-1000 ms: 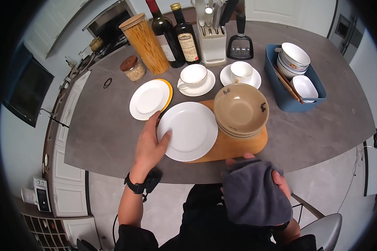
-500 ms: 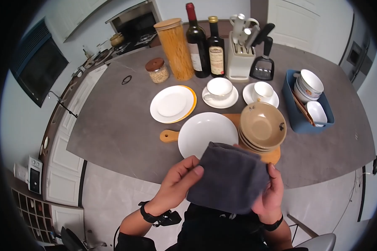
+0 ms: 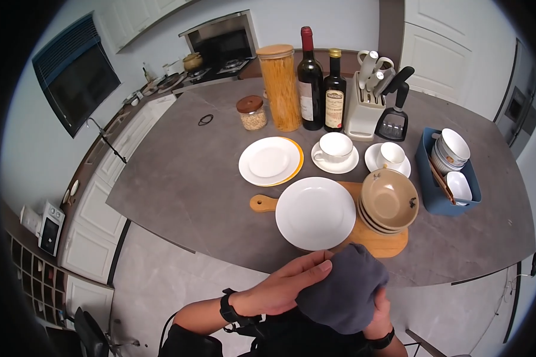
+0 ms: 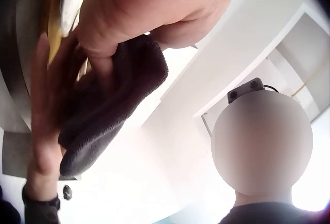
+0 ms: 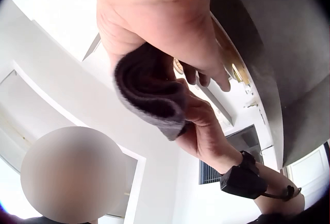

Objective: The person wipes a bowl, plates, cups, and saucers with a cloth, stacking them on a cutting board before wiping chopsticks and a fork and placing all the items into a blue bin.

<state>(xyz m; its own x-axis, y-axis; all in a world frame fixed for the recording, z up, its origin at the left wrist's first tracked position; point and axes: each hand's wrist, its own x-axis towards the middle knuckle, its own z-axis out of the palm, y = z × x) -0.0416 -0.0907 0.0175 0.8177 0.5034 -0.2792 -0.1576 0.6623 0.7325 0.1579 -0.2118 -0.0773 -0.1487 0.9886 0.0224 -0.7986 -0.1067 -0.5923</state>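
A folded dark grey cloth [image 3: 344, 290] is held up in front of the body, below the table's near edge in the head view. My left hand [image 3: 289, 287] pinches its left side, thumb on the near face. My right hand [image 3: 378, 315] grips the opposite side, partly covered by the cloth. In the right wrist view the cloth [image 5: 149, 90] hangs in folds between both hands. Just beyond them a white plate [image 3: 315, 213] lies on a wooden cutting board [image 3: 382, 243], beside a stack of tan bowls [image 3: 389, 199].
Further back are stacked white plates [image 3: 270, 160], two cups on saucers [image 3: 335, 147], a small jar [image 3: 252, 113], a pasta jar [image 3: 278, 89], two bottles [image 3: 310, 83] and a knife block [image 3: 363, 113]. A blue bin [image 3: 441, 199] with bowls stands at the right.
My left hand has left the white plate's rim and taken hold of the cloth, which both hands now hold. The plate stays on the board. The head view has shifted, showing more of the room.
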